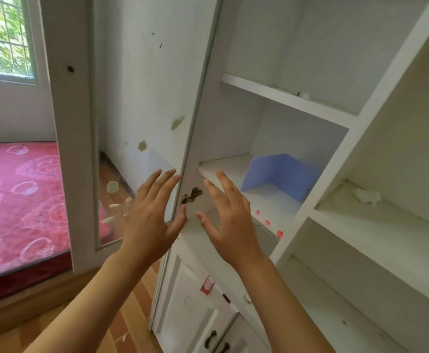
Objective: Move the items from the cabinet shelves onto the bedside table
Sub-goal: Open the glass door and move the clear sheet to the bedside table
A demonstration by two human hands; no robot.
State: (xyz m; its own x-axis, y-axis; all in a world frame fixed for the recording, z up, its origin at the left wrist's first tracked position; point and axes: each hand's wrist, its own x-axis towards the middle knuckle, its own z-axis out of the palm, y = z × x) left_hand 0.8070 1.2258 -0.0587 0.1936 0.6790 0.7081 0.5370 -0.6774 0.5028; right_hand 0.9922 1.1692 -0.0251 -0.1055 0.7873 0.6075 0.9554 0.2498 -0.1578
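Note:
A white cabinet point(340, 154) with open shelves fills the right half of the view. On its middle shelf point(223, 166) stands a folded blue sheet point(282, 175), open like a booklet. A small white crumpled scrap point(366, 196) lies on a shelf further right. My left hand point(152, 217) is raised with its fingers spread, its thumb at the edge of the open glass door point(190, 138). To the right of that edge my right hand point(228, 217) is raised too, fingers straight, in front of the shelf and holding nothing. The bedside table is out of view.
The glass door point(132, 123) stands swung out to the left, with a broken hole point(191, 196) near its edge. A bed with a red patterned mattress point(22, 200) lies at the left under a window point(4, 36). Lower cabinet doors with dark handles point(216, 340) sit below.

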